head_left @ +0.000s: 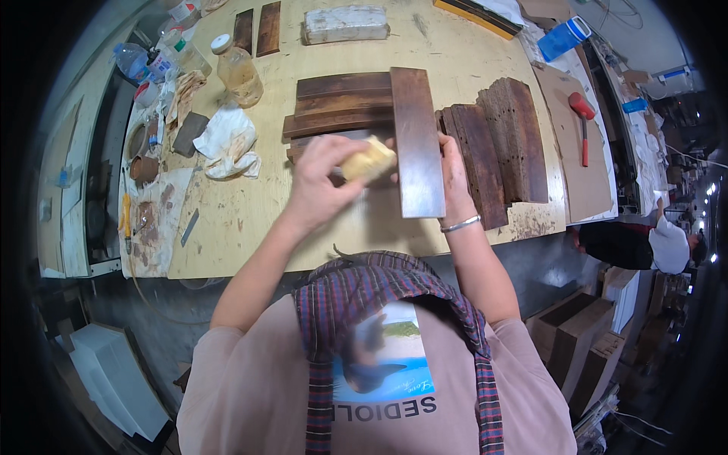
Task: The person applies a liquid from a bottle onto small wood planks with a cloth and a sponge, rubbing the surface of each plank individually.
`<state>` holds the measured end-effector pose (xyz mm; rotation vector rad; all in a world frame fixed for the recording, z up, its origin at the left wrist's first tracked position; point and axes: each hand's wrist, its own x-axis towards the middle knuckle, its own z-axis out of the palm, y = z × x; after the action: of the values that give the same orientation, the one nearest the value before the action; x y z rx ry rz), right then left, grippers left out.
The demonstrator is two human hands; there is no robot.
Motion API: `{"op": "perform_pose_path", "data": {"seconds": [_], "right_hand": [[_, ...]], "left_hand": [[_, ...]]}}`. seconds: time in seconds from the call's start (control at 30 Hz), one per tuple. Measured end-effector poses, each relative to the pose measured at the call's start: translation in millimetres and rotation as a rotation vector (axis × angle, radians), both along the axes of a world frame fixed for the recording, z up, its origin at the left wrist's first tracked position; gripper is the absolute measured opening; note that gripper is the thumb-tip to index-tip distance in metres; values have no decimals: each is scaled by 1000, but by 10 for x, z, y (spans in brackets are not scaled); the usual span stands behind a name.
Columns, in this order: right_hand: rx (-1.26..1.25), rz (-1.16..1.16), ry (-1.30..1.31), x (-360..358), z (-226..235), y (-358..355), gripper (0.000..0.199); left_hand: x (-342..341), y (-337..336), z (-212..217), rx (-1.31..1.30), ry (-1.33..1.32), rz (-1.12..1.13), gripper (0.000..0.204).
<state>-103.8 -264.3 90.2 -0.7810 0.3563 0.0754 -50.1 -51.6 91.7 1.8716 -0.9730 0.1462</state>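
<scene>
My left hand (327,173) is closed around a yellow sponge (369,160), somewhat blurred, just left of a dark brown wooden board (418,144). My right hand (455,178) grips that board along its right edge and holds it up over the table; most of its fingers are hidden behind the wood. The board's face is smooth and shiny at its lower end. Behind the sponge, several brown boards (343,102) lie stacked. To the right of my right hand rest more dark boards (478,167) with rough, pitted edges.
On the pale worktable (227,243) a bottle of brownish liquid (240,76), a stained white cloth (227,144) and a dark block (190,134) stand at the left. A wrapped white block (346,24) lies at the back. A red mallet (582,114) is at the right; another person (637,244) is beyond.
</scene>
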Motion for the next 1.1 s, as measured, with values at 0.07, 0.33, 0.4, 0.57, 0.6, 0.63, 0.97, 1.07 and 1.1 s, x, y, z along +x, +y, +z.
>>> {"op": "perform_pose_path", "data": {"seconds": [0.07, 0.33, 0.4, 0.57, 0.6, 0.63, 0.97, 1.07, 1.1], "right_hand": [[-57, 13, -10, -66, -47, 13, 59], [95, 321, 177, -64, -55, 143, 54], [133, 416, 186, -76, -38, 180, 54], [3, 341, 247, -270, 56, 196, 55], [45, 346, 219, -278, -16, 129, 55], [84, 350, 193, -292, -62, 66, 56], [93, 295, 120, 51, -104, 210, 56], [119, 270, 149, 138, -115, 228, 61], [122, 248, 167, 163, -119, 224, 63]], "left_hand": [[23, 67, 65, -42, 60, -7, 46], [510, 51, 68, -67, 11, 45, 44], [887, 257, 6, -49, 9, 226, 43], [884, 948, -229, 176, -70, 483, 40], [748, 1070, -232, 310, 10, 484, 39], [603, 1215, -258, 404, 32, 487, 40], [930, 1516, -828, 712, -62, 706, 46], [1274, 1524, -885, 529, 347, 637, 45], [1351, 1534, -874, 409, 579, 577, 45]]}}
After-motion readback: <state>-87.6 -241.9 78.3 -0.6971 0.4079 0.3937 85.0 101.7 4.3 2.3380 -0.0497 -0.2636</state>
